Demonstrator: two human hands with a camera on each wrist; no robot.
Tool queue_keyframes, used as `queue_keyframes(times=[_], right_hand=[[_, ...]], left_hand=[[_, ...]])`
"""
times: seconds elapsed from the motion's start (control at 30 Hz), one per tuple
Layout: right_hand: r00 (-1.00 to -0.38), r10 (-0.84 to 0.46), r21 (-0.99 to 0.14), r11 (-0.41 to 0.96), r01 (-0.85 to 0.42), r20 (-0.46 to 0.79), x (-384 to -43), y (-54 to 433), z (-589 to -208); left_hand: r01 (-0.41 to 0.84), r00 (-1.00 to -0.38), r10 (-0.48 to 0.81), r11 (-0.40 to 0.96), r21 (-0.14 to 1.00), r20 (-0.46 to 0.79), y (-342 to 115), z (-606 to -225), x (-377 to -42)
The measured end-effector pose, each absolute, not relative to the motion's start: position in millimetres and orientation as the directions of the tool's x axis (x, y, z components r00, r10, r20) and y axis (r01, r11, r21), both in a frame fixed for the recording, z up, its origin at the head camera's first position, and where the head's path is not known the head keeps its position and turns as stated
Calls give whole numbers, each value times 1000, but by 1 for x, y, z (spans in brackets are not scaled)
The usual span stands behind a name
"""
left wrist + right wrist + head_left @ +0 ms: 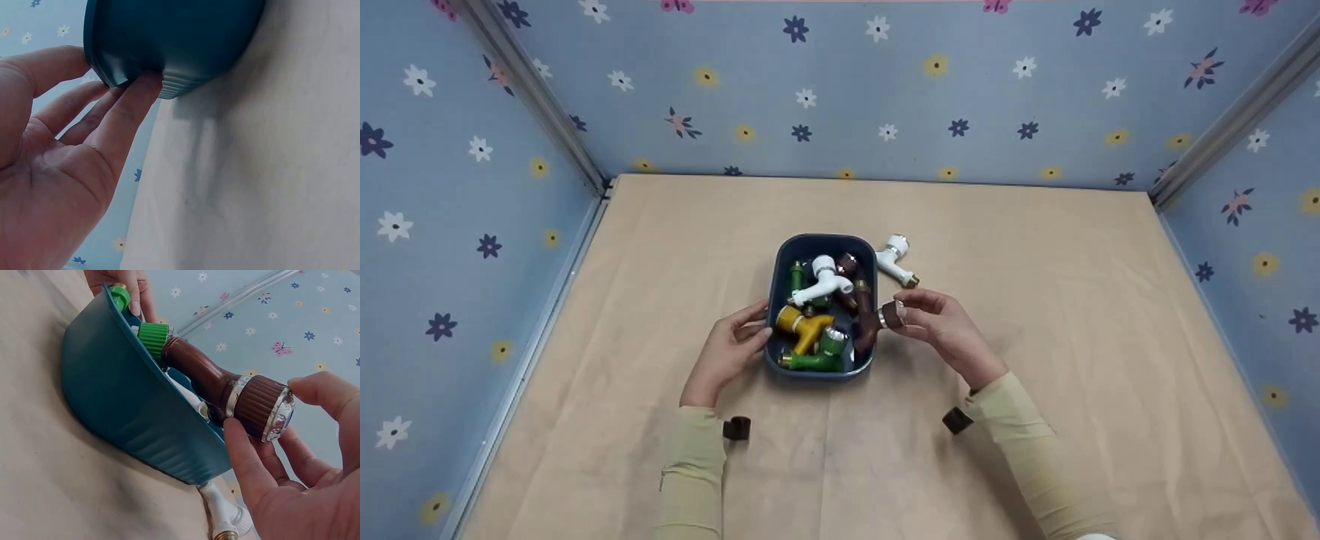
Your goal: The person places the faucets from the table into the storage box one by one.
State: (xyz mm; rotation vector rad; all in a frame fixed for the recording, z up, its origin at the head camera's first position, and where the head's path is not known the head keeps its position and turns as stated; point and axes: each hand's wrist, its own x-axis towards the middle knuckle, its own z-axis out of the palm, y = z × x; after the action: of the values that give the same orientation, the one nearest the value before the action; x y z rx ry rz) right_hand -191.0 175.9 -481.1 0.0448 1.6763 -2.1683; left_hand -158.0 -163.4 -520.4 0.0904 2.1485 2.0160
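A brown plastic tap (867, 321) with a ribbed knob lies over the right rim of a dark blue bin (819, 375). My right hand (949, 334) pinches its knob (261, 405) between thumb and fingers. On the bin's left side, my left hand (727, 352) touches the outer wall with fairly straight fingers, which meet the wall just below the rim in the left wrist view. Inside the bin lie a white tap (823, 283), a yellow tap (806, 327), a green tap (821, 358) and other green and brown taps, partly hidden.
Another white tap (894, 261) with a brass thread lies on the table just outside the bin's right rim. Beige cloth (697, 225) covers the table. Flower-patterned blue panels (870, 97) enclose the back and both sides.
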Motion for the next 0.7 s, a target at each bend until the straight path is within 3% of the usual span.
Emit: queue_keyframes(times=[0.4,0.7], right_hand=[[-915,-320,-944,-136,301,-246,-188,170,-486],[-928,-321,-978,-23,207,-189,-183,159,-487]], left_hand=[[-82,-983,156,73,994,-93,-163,-524,-159],[-91,-982,159,72,993,-102,-163,-526,-159]])
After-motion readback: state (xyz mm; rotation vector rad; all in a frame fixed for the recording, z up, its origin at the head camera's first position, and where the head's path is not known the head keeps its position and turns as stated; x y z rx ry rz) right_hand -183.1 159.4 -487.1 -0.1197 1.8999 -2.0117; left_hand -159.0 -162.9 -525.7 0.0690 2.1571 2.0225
